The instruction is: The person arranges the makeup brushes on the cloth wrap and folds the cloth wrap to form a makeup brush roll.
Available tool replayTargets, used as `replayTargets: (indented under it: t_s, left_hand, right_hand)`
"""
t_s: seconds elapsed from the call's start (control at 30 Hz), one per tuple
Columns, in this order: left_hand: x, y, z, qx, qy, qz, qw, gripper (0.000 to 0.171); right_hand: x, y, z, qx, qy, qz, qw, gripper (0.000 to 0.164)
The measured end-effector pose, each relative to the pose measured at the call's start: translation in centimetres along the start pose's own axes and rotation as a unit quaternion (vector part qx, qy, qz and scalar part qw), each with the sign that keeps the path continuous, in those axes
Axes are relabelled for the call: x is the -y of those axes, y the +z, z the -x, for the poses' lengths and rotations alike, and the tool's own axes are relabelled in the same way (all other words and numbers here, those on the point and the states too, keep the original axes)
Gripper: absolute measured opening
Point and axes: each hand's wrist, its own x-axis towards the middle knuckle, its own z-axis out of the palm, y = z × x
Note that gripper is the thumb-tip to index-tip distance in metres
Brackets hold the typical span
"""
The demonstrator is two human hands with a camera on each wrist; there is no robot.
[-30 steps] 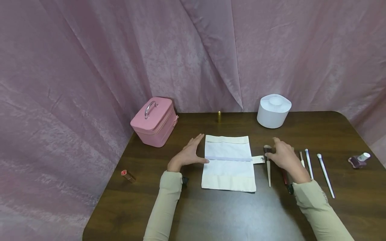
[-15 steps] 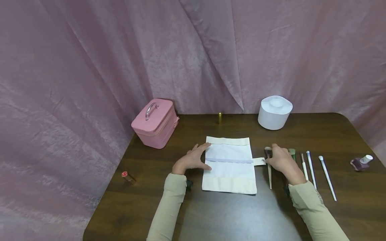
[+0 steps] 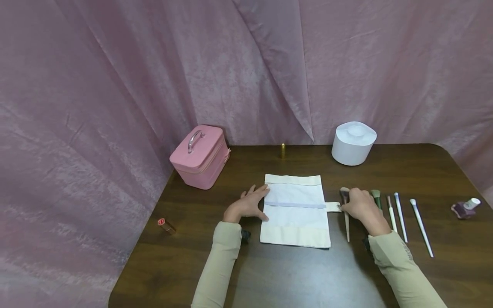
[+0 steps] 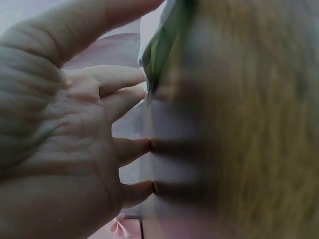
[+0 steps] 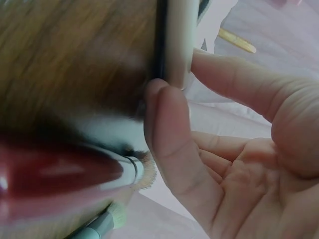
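Note:
A white fabric brush roll (image 3: 294, 222) lies unfolded on the table, its snap strap (image 3: 332, 207) pointing right. At its left edge, my left hand (image 3: 247, 205) rests with fingers and thumb spread. My right hand (image 3: 362, 207) is at a makeup brush (image 3: 348, 226) with dark bristles and a pale handle, just right of the strap. In the right wrist view, the thumb and a finger pinch the pale brush handle (image 5: 180, 45). A red-handled brush (image 5: 60, 174) lies close below those fingers; the right hand mostly hides it in the head view.
Right of that hand lie a green-bristled brush (image 3: 376, 196) and several slim brushes, including a white one (image 3: 421, 229). Nail polish (image 3: 464, 208) lies at far right. Behind stand a pink case (image 3: 199, 158), a gold tube (image 3: 283, 150) and a white container (image 3: 352, 149). A lipstick (image 3: 166, 226) is at left.
My right hand has moved down and slightly left onto the pale-handled brush, its fingers closing in. My left hand has shifted right to the brush roll's left edge.

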Motion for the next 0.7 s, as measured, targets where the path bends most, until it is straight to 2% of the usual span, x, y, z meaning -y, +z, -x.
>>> replayTargets:
  t_s: [0.33,0.53,0.7]
  left_hand:
    - [-0.1,-0.2,-0.4,0.001,-0.010,-0.009,0.9999,0.101]
    - [-0.1,0.0,-0.3,0.006,-0.018,-0.006,0.9998,0.103]
    - [-0.1,0.2,-0.1,0.005,-0.018,-0.002,0.9998,0.104]
  right_hand:
    - [-0.3,-0.5,-0.2,-0.003,-0.014,0.006,1.000,0.017]
    - [-0.2,-1.2,0.2,0.017,-0.003,-0.011,1.000,0.021]
    - [0.0,-1.9,0.5,-0.007,-0.012,-0.024,1.000,0.020]
